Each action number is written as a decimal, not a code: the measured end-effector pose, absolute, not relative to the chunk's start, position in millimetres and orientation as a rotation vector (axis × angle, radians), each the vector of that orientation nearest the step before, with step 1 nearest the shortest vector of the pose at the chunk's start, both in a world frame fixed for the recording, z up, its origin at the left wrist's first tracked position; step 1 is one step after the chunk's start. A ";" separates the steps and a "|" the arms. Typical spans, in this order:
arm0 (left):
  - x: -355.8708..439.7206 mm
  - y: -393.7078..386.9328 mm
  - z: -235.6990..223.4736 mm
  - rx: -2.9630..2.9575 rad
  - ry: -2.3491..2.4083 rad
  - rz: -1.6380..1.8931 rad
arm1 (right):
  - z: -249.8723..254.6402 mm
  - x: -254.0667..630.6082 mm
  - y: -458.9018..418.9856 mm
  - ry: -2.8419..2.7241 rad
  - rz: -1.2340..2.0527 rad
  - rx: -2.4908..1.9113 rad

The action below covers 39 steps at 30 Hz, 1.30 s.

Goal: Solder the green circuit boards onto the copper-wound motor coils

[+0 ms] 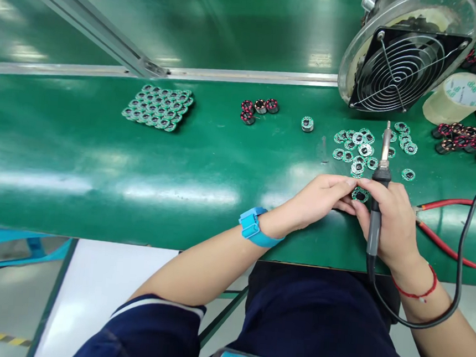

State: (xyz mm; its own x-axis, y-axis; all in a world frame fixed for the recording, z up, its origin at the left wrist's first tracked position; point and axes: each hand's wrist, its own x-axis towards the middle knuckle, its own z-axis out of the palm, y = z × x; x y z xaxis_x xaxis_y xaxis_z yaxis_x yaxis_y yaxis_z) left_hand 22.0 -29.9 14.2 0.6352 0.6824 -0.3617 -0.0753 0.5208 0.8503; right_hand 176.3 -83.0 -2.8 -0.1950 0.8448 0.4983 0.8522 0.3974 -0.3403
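Observation:
My left hand [328, 196], with a blue strap on its wrist, has its fingertips closed on the edge of a small round green circuit board [360, 195]. From the other side, the thumb and index finger of my right hand [396, 223] touch the same board. A soldering iron [374, 229] is tucked in my right hand, its metal tip pointing away from me. What lies under the board is hidden by my fingers. Just beyond my hands several loose round circuit boards [365, 149] are scattered on the green bench [222, 171].
Red-handled pliers [448, 252] lie right of my right hand, near the iron's black cable [459, 264]. A fan [397, 76] stands behind the loose boards. Further left are wound coils [260, 106] and a block of stacked boards [158, 107]. A tape roll [457, 97] sits at right.

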 end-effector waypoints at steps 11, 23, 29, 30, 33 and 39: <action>-14.7 25.9 -6.0 1.420 1.408 0.816 | -4.4 188.5 -87.8 -1.921 0.133 -1.451; -22.9 52.7 1.7 2.078 1.693 0.604 | -5.0 189.2 -93.8 -1.850 0.187 -1.336; -18.8 71.3 2.9 2.424 1.776 0.215 | -7.6 186.7 -96.7 -1.843 0.189 -1.344; -17.8 75.2 1.4 2.446 1.766 0.192 | -9.0 186.6 -96.4 -1.840 0.184 -1.344; -14.2 93.1 -2.3 2.490 1.776 0.133 | -14.4 186.9 -93.8 -1.848 0.147 -1.335; -7.2 190.6 6.4 2.485 1.924 0.219 | -36.2 181.4 -92.1 -1.850 0.111 -1.403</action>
